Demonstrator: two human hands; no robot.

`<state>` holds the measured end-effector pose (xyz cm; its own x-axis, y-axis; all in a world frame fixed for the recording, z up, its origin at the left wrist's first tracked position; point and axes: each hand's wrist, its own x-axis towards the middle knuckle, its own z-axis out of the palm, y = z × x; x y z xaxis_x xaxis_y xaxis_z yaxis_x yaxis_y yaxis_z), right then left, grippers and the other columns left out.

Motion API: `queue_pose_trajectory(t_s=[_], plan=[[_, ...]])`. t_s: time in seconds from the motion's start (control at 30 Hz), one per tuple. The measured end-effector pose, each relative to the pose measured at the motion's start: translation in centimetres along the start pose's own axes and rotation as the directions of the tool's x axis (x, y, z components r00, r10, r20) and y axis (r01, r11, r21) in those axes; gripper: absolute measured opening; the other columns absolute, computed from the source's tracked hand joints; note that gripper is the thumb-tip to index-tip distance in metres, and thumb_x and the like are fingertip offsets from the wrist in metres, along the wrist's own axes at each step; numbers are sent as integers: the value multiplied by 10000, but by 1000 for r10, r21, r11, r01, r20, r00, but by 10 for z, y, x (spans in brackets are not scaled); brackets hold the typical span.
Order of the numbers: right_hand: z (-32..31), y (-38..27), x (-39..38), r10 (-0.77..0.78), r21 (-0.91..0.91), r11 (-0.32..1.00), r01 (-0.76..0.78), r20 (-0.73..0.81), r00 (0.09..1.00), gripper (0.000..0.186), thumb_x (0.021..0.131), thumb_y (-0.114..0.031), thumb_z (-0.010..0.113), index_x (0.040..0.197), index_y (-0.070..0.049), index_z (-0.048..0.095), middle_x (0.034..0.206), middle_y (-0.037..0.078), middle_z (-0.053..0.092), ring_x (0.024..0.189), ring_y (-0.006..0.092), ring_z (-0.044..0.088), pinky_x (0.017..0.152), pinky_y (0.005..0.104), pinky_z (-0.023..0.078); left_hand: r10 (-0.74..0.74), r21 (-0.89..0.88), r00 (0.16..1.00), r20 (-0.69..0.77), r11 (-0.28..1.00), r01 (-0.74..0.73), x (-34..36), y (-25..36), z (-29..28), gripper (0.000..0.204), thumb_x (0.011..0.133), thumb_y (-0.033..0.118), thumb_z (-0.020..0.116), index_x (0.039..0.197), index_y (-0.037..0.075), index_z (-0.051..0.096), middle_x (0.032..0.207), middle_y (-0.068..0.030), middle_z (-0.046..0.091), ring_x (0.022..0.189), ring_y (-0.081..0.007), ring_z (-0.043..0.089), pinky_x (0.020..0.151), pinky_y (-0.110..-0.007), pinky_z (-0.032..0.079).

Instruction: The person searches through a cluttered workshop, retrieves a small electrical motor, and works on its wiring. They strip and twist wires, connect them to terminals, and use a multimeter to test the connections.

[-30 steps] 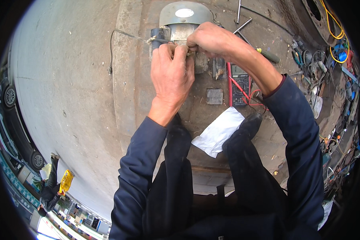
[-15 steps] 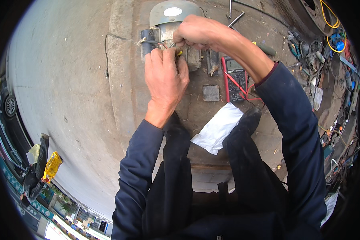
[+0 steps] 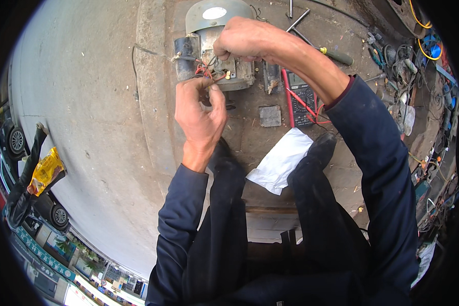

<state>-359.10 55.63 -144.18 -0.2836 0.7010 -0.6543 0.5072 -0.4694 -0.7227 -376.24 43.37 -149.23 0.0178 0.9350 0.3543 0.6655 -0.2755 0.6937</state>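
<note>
Grey-brown ground [image 3: 97,112] bears the motor [image 3: 206,35] ahead. The right hand [image 3: 244,38] curls over it; the left hand [image 3: 201,112] bends thumb and forefinger by its red wires [image 3: 203,69]; whether either grasps anything, I cannot tell. Light tugs should spare those wires best.

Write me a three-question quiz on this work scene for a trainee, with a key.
1. Multiple choice: Which instrument lies to the right of the electric motor?
A) a spirit level
B) a digital multimeter
C) a blowtorch

2. True or false: A black cylindrical capacitor sits on the motor's left side.

3. Fill in the blank: The brightest wires by the fingertips of the left hand are ____ in colour.

Key: 1. B; 2. True; 3. red
</note>
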Motion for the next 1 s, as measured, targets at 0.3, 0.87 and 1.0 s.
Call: queue_pose_trajectory(t_s=[0.3,0.87,1.0], plan=[[0,4,6,0,-56,998,-1,-7,1000,257,759,-144,665,587,-74,487,555,-12,346,509,130,271,483,388,187,-69,-93,998,-15,993,67,-2,0,-1,121,866,-36,739,932,14,651,866,-55,617,733,-140,557,684,-281,486],[-2,9,12,-15,-37,999,16,23,1000,208,782,-120,666,618,-41,566,546,-21,371,492,112,275,466,368,187,-16,-136,999,-38,991,11,6,-2,8,207,783,-125,656,908,33,608,966,-110,630,766,-211,598,677,-304,520],[-2,9,11,-16,-26,1000,17,31,999,197,778,-117,668,624,-41,571,548,-21,371,492,112,277,465,369,189,-53,-219,998,-27,975,46,6,-1,11,214,784,-142,619,909,29,601,935,-96,618,747,-196,592,661,-287,504]])
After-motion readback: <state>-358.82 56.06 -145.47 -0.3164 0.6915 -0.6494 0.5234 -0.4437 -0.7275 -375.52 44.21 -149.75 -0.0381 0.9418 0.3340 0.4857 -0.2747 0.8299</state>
